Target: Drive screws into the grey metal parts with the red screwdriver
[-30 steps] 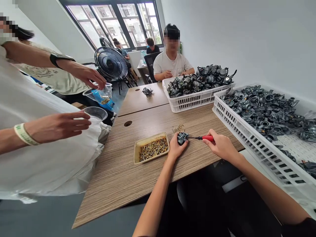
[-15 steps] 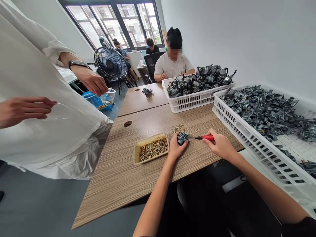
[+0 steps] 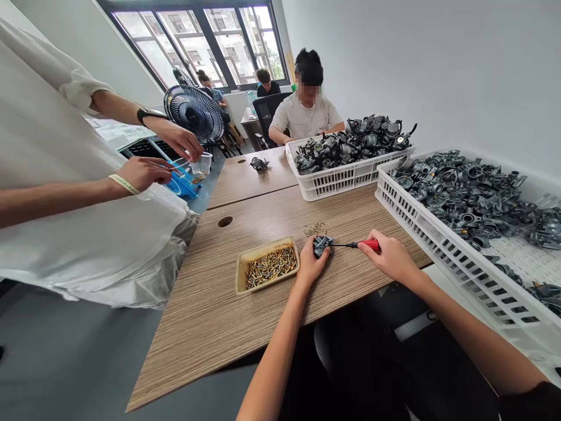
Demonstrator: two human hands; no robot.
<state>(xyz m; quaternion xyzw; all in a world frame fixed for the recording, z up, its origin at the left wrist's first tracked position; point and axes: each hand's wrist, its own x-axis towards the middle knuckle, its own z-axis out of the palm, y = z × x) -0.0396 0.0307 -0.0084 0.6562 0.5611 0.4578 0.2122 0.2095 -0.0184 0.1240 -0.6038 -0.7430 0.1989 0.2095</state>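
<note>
My left hand (image 3: 312,264) is closed around a small grey metal part (image 3: 322,245) on the wooden table. A red-handled screwdriver (image 3: 369,245) lies in my right hand (image 3: 392,254), its dark shaft pointing left and its tip at the metal part; the exact contact point is too small to tell. Just left of my left hand is a beige tray (image 3: 240,275) full of small brass and grey pieces. Behind the metal part, a small pile of brass pieces (image 3: 314,228) rests on the table.
A white crate (image 3: 324,188) of dark metal parts stands behind, another white crate (image 3: 432,234) at right. One assembly (image 3: 259,164) sits on the far table. A standing person at left holds a clear cup (image 3: 201,164). A person (image 3: 307,114) sits opposite; a fan (image 3: 194,114) stands behind.
The standing person's two hands have come closer together, one moving right toward the clear cup. My hands, the metal part and the screwdriver keep nearly the same positions.
</note>
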